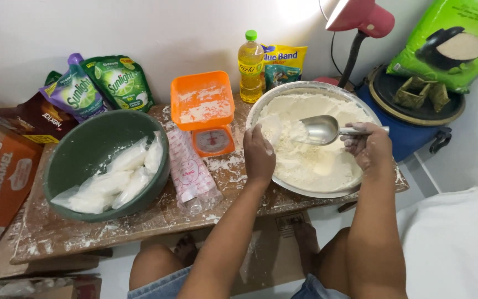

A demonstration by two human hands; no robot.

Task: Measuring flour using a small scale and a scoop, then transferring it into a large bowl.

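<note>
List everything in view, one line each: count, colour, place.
metal basin: 1, silver, full of white flour, table right
metal scoop: 1, silver, over the flour
small plastic bag: 1, clear, over the flour
green bowl: 1, holds filled white bags, table left
kitchen scale: 1, orange, centre
oil bottle: 1, yellow, at the wall
desk lamp: 1, pink, right rear
left hand: holds the bag
right hand: grips the scoop

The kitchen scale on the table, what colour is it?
The kitchen scale is orange, dusted with white flour; the head view shows it.
</note>
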